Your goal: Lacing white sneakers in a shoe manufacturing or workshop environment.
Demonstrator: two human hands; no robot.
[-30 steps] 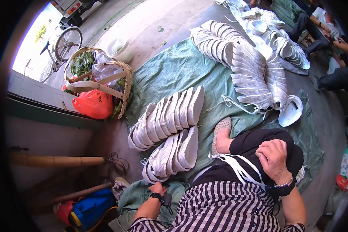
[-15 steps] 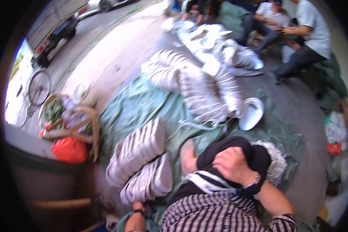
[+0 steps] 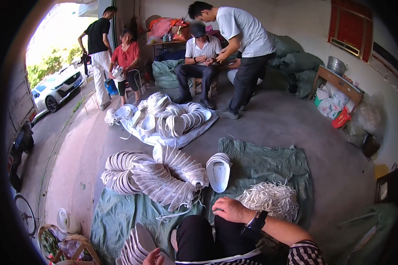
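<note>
My right hand (image 3: pixel 233 210) rests over my knee, fingers loosely bent and spread, with nothing in it. Low at the frame's edge is my left hand (image 3: pixel 154 258), partly cut off; its visible fingers are apart, beside a stack of white shoe uppers (image 3: pixel 137 247). Ahead of my knees, long rows of nested white shoe uppers (image 3: pixel 163 179) lie on a green sheet (image 3: pixel 119 212). To their right sits a separate white upper (image 3: pixel 219 173) with its oval opening facing up. A heap of white laces or thin strips (image 3: pixel 272 201) lies just beyond my right hand.
Farther off, more white uppers (image 3: pixel 163 117) cover a white sheet (image 3: pixel 181 140). Several people are behind it; one in a pale T-shirt (image 3: pixel 247 35) bends toward a seated person (image 3: pixel 203 55). Baskets (image 3: pixel 77 247) stand at lower left, a wooden table (image 3: pixel 340 81) at right.
The view has tilted up and swung, bringing the people and back wall into sight. My right hand still lies on my knee. My left hand's fingers now show beside the near stack.
</note>
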